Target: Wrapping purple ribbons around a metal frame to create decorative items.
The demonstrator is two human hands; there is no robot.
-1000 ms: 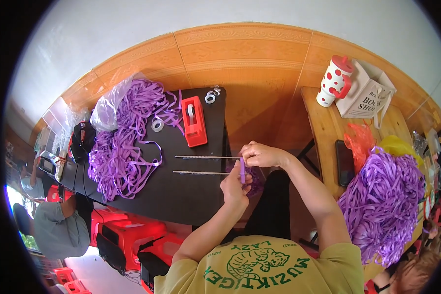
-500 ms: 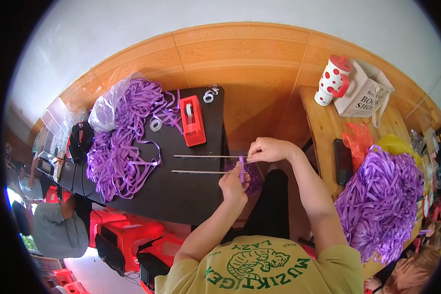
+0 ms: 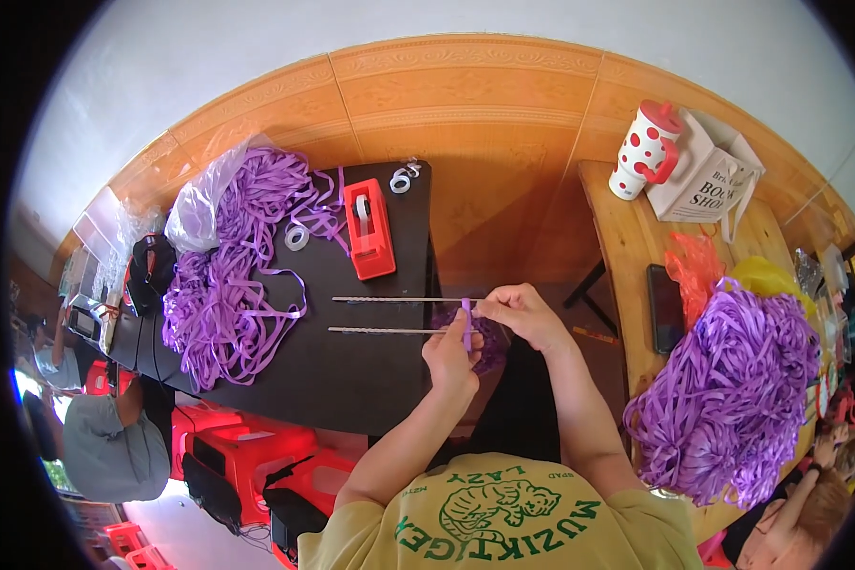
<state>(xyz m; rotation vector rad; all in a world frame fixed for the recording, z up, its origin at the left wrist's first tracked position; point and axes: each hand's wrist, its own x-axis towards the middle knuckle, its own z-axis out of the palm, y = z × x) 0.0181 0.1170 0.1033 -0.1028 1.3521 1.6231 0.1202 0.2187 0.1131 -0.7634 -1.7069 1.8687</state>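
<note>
Two thin metal rods, a far one (image 3: pixel 389 299) and a near one (image 3: pixel 385 331), lie parallel on the black table and stick out past its right edge. A narrow purple ribbon (image 3: pixel 466 323) spans the two rods near their ends. My left hand (image 3: pixel 449 363) is closed on the ribbon by the near rod, thumb pointing up along it. My right hand (image 3: pixel 530 321) pinches at the ribbon beside the tip of the far rod; its fingertips partly hide what they hold. More purple ribbon (image 3: pixel 491 353) hangs or lies below my hands.
On the black table (image 3: pixel 351 380) are a loose ribbon heap (image 3: pixel 214 328), a red tape dispenser (image 3: pixel 369 233) and tape rolls (image 3: pixel 296 237). The wooden table (image 3: pixel 627 247) at right holds a big ribbon pile (image 3: pixel 731 399), phone (image 3: pixel 664 309) and dotted tumbler (image 3: pixel 646 152). Other people are at both sides.
My right hand has come down and closer to my left hand, its wrist now lower and its fingers at the ribbon. My left hand keeps its grip.
</note>
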